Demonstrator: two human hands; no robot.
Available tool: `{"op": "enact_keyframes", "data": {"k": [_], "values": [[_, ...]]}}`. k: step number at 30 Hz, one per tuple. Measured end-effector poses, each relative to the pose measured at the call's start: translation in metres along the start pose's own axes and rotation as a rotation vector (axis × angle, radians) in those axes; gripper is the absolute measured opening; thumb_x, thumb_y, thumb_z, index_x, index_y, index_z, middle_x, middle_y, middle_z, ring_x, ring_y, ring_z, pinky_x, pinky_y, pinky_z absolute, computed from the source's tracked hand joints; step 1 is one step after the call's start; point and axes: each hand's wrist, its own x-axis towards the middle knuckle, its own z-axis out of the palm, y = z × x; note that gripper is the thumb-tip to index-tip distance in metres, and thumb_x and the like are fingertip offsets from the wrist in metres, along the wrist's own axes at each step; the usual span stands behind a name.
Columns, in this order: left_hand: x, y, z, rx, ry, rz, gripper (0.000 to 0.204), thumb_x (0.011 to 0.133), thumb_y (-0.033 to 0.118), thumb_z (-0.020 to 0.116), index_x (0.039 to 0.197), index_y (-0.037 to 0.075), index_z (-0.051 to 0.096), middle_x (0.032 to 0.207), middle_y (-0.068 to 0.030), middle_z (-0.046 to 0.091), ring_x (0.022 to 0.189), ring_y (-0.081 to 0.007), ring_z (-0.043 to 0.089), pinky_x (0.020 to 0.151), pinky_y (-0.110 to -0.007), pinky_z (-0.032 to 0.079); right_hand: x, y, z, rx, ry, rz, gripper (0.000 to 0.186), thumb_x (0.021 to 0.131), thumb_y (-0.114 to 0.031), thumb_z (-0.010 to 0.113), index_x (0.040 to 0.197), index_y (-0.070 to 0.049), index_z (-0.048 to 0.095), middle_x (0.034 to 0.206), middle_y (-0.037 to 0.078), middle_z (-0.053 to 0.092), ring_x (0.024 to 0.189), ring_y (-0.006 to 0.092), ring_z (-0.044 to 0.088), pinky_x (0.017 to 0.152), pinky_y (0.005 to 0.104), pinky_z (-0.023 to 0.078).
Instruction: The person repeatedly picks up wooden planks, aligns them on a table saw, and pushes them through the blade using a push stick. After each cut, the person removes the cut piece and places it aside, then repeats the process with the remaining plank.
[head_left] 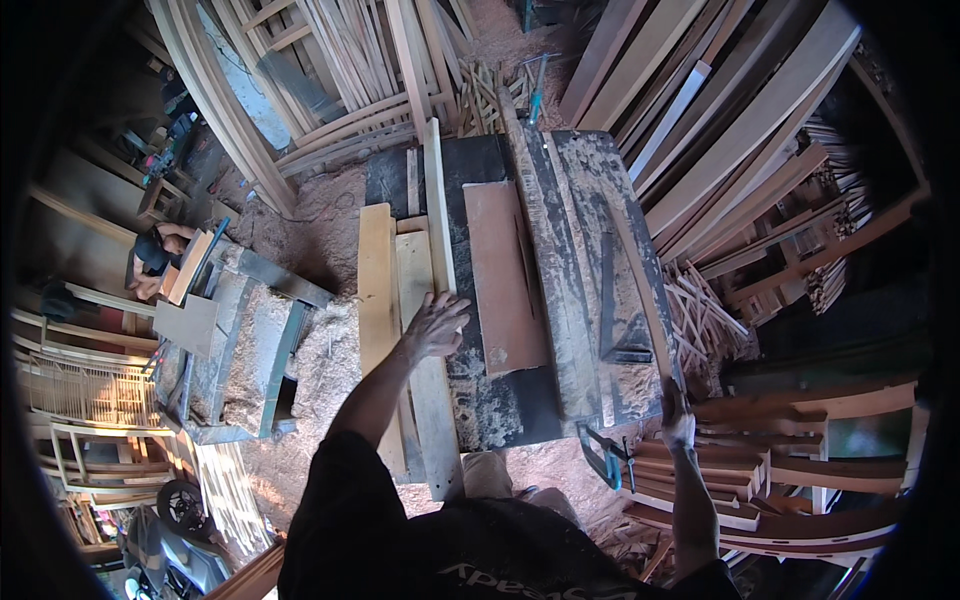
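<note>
My left hand (pixel 437 325) has its fingers bent around the near end of a long pale wooden strip (pixel 437 200), which runs away across the workbench (pixel 520 415). Under and beside that wrist lie a yellowish board (pixel 377 290) and a second pale board (pixel 428 400). At the bench's right edge, my right hand (pixel 679 420) is closed on the near end of a long thin brown strip (pixel 640 275). Between my hands are a flat reddish-brown panel (pixel 503 280) and a dark metal square (pixel 607 300). Sawdust coats much of the bench top.
A teal clamp (pixel 603 460) hangs at the bench's near right edge; another clamp (pixel 537 95) stands at the far edge. Leaning planks (pixel 760 130) crowd the right. At left, another person (pixel 158 262) bends by a second sawdust-covered work table (pixel 235 345). Shavings (pixel 325 390) cover the floor between.
</note>
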Motion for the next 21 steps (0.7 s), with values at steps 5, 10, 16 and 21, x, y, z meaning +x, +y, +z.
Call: {"op": "enact_keyframes", "data": {"k": [5, 10, 16, 21], "values": [[-0.008, -0.023, -0.016, 0.091, -0.227, 0.157, 0.044, 0.073, 0.023, 0.073, 0.115, 0.018, 0.063, 0.129, -0.0021, 0.055, 0.123, -0.0225, 0.044, 0.101, -0.043, 0.033, 0.006, 0.013, 0.034, -0.188, -0.190, 0.103, 0.049, 0.098, -0.029, 0.054, 0.145, -0.016, 0.044, 0.117, 0.023, 0.063, 0.092, 0.0453, 0.064, 0.075, 0.0523, 0.054], [-0.022, 0.001, -0.040, 0.088, -0.152, 0.378, 0.037, 0.080, 0.010, 0.065, 0.115, 0.022, 0.064, 0.121, 0.0015, 0.056, 0.121, -0.0191, 0.046, 0.105, -0.041, 0.034, 0.019, 0.002, 0.039, -0.409, -0.210, 0.016, 0.053, 0.097, -0.031, 0.055, 0.146, -0.017, 0.042, 0.114, 0.025, 0.062, 0.097, 0.0463, 0.061, 0.079, 0.0523, 0.053], [-0.057, 0.124, -0.062, -0.237, 0.223, 0.557, 0.030, 0.078, 0.015, 0.071, 0.108, 0.016, 0.067, 0.117, -0.0022, 0.062, 0.126, -0.0213, 0.051, 0.106, -0.039, 0.042, -0.018, -0.051, -0.052, 0.849, 0.149, 0.279, 0.028, 0.100, -0.010, 0.054, 0.124, 0.001, 0.063, 0.096, 0.012, 0.069, 0.081, 0.0160, 0.063, 0.074, 0.0296, 0.051], [-0.111, 0.260, -0.059, -0.619, 0.365, 0.577, 0.042, 0.068, 0.011, 0.081, 0.107, 0.008, 0.064, 0.106, -0.0064, 0.064, 0.111, -0.0233, 0.060, 0.098, -0.037, 0.051, -0.161, -0.143, -0.113, 0.624, 0.367, -0.218, 0.030, 0.094, -0.017, 0.061, 0.116, 0.002, 0.062, 0.094, 0.012, 0.065, 0.083, 0.0212, 0.062, 0.073, 0.0334, 0.053]]}}
